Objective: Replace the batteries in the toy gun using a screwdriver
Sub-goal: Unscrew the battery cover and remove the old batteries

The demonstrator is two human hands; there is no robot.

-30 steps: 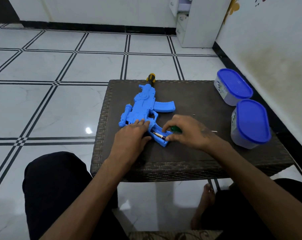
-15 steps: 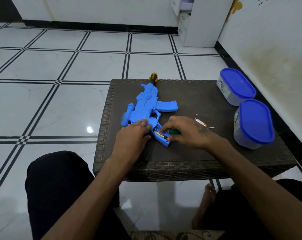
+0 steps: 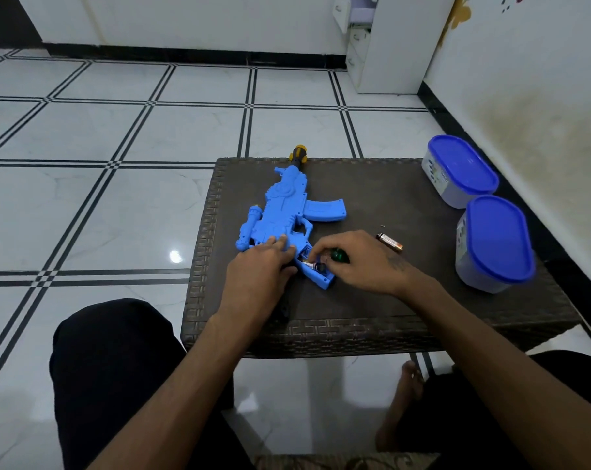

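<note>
1. Lying flat on the dark woven desk (image 3: 372, 320), the blue toy gun (image 3: 287, 212) points its yellow-and-black muzzle away from the person; its grip end is nearest them, with the battery compartment (image 3: 316, 268) uncovered.
2. Left hand (image 3: 258, 276): fingers extended and relaxed, pressing down on the gun body just left of the compartment. It grasps nothing; it steadies the toy.
3. Right hand (image 3: 358, 262): fingers curled over the compartment from the gun's right side, with the green screwdriver handle (image 3: 339, 256) tucked under them. The fingertips are at a battery (image 3: 312, 265) that lies in the open bay; whether it is being seated or lifted out cannot be told.
4. A loose battery (image 3: 390, 241) lies on the desk to the right of the gun, apart from it, with a tiny pale item (image 3: 383, 226), possibly the cover screw, just beyond. Two blue-lidded containers (image 3: 484, 212) stand further right of the gun.
5. Risks, as judged:
   - Working the cell with the screwdriver in the same hand limits finger control; the cell could spring out or sit crooked against the contacts.
   - Reversed polarity is possible; markings are not legible here.
   - The loose battery may roll if the desk is jolted.
   - The small item could be swept off by the right forearm and lost on the tiled floor.
   - The cover is not visible; its whereabouts need confirming before closing.
</note>
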